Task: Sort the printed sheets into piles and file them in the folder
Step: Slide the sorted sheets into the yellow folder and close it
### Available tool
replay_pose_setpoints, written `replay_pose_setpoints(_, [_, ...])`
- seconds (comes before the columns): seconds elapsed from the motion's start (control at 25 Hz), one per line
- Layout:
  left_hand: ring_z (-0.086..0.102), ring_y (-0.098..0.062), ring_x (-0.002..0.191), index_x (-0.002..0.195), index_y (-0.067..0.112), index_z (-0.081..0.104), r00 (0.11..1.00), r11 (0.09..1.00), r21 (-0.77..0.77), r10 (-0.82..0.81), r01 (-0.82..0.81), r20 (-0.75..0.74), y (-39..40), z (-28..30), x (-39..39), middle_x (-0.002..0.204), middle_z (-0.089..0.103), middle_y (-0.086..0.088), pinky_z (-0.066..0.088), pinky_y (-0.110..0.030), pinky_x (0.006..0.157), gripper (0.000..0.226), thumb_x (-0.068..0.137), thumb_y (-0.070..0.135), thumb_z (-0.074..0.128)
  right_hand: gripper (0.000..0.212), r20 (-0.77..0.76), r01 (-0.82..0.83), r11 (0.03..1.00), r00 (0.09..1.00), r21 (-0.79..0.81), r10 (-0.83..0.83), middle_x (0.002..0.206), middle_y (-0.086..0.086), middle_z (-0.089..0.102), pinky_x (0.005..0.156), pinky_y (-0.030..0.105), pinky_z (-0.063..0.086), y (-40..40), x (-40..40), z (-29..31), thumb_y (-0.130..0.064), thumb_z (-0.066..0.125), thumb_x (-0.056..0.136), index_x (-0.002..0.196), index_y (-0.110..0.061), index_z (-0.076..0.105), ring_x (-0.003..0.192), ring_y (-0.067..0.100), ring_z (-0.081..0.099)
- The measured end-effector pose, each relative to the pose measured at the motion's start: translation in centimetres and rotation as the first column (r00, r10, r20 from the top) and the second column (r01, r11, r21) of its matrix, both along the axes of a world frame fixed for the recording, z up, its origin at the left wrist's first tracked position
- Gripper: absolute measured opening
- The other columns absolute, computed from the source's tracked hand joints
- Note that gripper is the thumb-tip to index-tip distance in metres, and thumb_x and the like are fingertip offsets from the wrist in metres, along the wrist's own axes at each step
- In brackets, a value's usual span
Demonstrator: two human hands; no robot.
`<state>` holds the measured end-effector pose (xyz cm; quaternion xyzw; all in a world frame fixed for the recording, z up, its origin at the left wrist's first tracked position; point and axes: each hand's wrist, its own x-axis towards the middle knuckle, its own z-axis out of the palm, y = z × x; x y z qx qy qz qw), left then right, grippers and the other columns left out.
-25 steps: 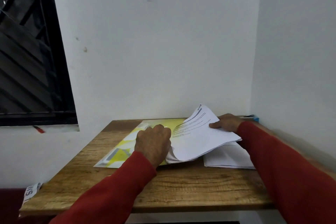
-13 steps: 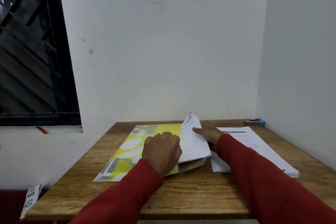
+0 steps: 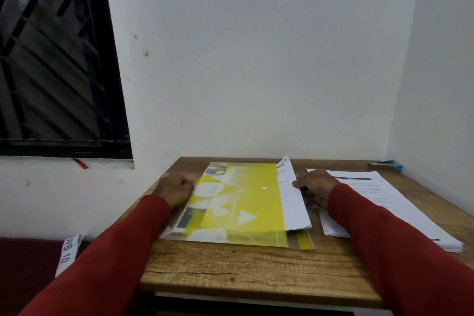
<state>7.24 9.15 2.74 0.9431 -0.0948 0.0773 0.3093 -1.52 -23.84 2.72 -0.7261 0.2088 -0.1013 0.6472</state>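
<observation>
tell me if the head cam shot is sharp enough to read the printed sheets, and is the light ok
Head view: dim, flat light with a grey cast; text on the stack of sheets is soft and unreadable; the yellow folder looks slightly smeared at its near edge; wide-angle bending tilts the window frame; no hard glare.

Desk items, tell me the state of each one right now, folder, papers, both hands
Yellow folder: flat on the desk, flap down, sheets sticking out its right side.
Inserted sheets: partly inside the folder.
Paper stack: lying flat, right of the folder.
Left hand: at the folder's left edge.
Right hand: fingers on the inserted sheets.
</observation>
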Motion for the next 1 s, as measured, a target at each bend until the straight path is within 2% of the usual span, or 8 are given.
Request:
replay_pose_setpoints(0.12, [0.067, -0.018, 0.089, 0.086, 0.01, 0.079, 0.999, 0.998, -0.062, -0.028, 0.027, -0.017, -0.1, -0.3, 0.3, 0.091, 0.076, -0.005, 0.043, -0.023, 0.074, 0.025, 0.096, 0.024, 0.061, 0.01, -0.017, -0.077, 0.996, 0.997, 0.056, 0.078, 0.069, 0.011, 0.064, 0.042, 0.026, 0.052, 1.5, 0.6, 0.0, 0.006, 0.057, 0.093, 0.087, -0.002, 0.06, 0.045, 0.017, 0.064])
replay_pose_setpoints(0.28, [0.064, -0.014, 0.094, 0.091, 0.017, 0.08, 0.999, 0.997, -0.063, -0.036, 0.037, 0.022, -0.1, -0.7, 0.5, 0.098, 0.075, 0.002, 0.041, -0.02, 0.079, 0.014, 0.092, 0.022, 0.067, 0.016, -0.017, -0.14, 0.975, 0.989, 0.174, 0.145, 0.075, 0.01, 0.072, 0.05, 0.029, 0.057, 1.2, 0.4, -0.3, 0.0, 0.05, 0.097, 0.1, 0.0, 0.066, 0.056, 0.019, 0.07])
replay_pose_setpoints(0.44, [0.063, -0.011, 0.098, 0.096, 0.021, 0.079, 0.996, 0.995, -0.055, -0.075, 0.077, 0.04, 0.1, -0.8, 0.8, 0.106, 0.075, 0.004, 0.041, -0.021, 0.084, 0.011, 0.089, 0.024, 0.071, 0.021, 0.003, -0.11, 0.978, 0.994, 0.176, 0.112, 0.081, 0.013, 0.073, 0.05, 0.028, 0.057, 1.1, 0.3, -0.3, 0.007, 0.049, 0.096, 0.11, 0.004, 0.063, 0.058, 0.02, 0.072])
replay_pose_setpoints(0.72, [0.063, -0.013, 0.1, 0.098, 0.019, 0.079, 0.997, 0.994, -0.085, -0.063, 0.067, 0.052, 0.2, -0.8, 0.6, 0.108, 0.074, 0.003, 0.043, -0.022, 0.087, 0.013, 0.09, 0.024, 0.07, 0.028, 0.011, -0.171, 0.951, 0.985, 0.256, 0.174, 0.071, 0.013, 0.074, 0.046, 0.027, 0.056, 1.8, 0.2, -0.2, 0.007, 0.035, 0.099, 0.097, 0.004, 0.063, 0.056, 0.021, 0.072])
replay_pose_setpoints(0.88, [0.063, -0.012, 0.095, 0.097, 0.02, 0.079, 0.997, 0.995, -0.073, -0.059, 0.063, 0.056, 0.1, -0.7, 0.6, 0.103, 0.074, 0.004, 0.043, -0.022, 0.084, 0.014, 0.091, 0.027, 0.069, 0.026, 0.008, -0.207, 0.941, 0.977, 0.267, 0.212, 0.076, 0.014, 0.074, 0.051, 0.03, 0.059, 1.8, -0.2, 0.2, 0.004, 0.038, 0.099, 0.094, 0.003, 0.064, 0.059, 0.022, 0.072])
replay_pose_setpoints(1.0, [0.062, -0.012, 0.088, 0.093, 0.019, 0.079, 0.997, 0.995, -0.081, -0.048, 0.053, 0.061, 0.0, -0.7, 0.5, 0.096, 0.074, 0.003, 0.043, -0.023, 0.08, 0.013, 0.092, 0.026, 0.068, 0.023, 0.022, -0.173, 0.964, 0.985, 0.202, 0.172, 0.074, 0.014, 0.073, 0.051, 0.028, 0.058, 1.2, -0.7, 0.6, 0.01, 0.043, 0.095, 0.093, 0.006, 0.065, 0.06, 0.022, 0.072])
